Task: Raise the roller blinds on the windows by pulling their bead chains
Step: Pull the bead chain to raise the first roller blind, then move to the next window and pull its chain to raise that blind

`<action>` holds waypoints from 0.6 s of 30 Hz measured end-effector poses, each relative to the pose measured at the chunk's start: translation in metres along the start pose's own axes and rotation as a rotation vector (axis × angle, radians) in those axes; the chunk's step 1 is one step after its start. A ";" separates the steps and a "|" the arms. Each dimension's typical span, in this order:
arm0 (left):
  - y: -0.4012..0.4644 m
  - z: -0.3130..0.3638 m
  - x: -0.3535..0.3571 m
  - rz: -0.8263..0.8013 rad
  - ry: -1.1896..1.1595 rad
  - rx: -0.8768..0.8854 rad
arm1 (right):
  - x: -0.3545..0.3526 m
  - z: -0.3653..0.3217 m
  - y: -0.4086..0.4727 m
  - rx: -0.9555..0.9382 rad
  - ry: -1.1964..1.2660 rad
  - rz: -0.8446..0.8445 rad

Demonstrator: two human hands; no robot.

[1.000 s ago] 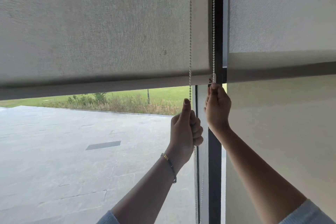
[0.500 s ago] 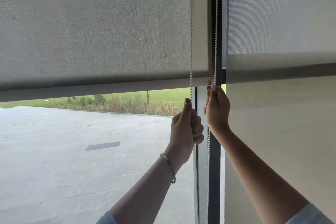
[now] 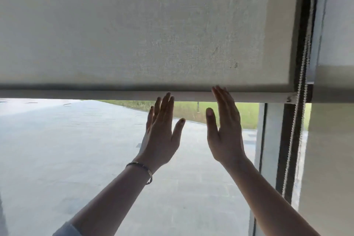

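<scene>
A pale grey roller blind (image 3: 143, 25) covers the upper half of the window, its bottom bar (image 3: 95, 95) level across the view. My left hand (image 3: 162, 132) and my right hand (image 3: 225, 130) are raised side by side in front of the glass, fingers straight and apart, palms facing each other, holding nothing. Their fingertips reach up to the bottom bar. The white bead chain (image 3: 298, 101) hangs free along the dark window frame at the right, well apart from both hands. A bracelet sits on my left wrist.
A second blind (image 3: 333, 140) hangs lower on the neighbouring window at the far right. The dark vertical frame post (image 3: 287, 149) stands between the two windows. Through the glass I see a paved terrace (image 3: 67, 149) and grass beyond.
Both hands have let go of the bead chain and moved left, opening flat under the blind's bottom bar. The view has shifted left, so the chain now sits at the right edge.
</scene>
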State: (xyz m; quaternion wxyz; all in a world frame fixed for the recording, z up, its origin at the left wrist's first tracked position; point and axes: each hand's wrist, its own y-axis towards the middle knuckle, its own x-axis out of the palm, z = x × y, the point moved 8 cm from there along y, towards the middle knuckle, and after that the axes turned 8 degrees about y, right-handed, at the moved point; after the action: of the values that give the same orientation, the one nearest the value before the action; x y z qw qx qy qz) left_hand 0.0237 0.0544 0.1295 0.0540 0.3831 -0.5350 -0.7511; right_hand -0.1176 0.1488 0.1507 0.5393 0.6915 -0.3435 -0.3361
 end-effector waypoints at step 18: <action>-0.146 -0.344 -0.364 0.067 0.852 -0.215 | 0.421 -0.325 -0.027 -0.158 0.523 -0.290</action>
State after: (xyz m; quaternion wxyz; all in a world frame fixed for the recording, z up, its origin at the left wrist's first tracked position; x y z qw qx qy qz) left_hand 0.5446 0.0324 0.1486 0.3335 0.6334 -0.3958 -0.5753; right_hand 0.3834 -0.0317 0.1472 0.6078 0.7523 -0.0636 -0.2461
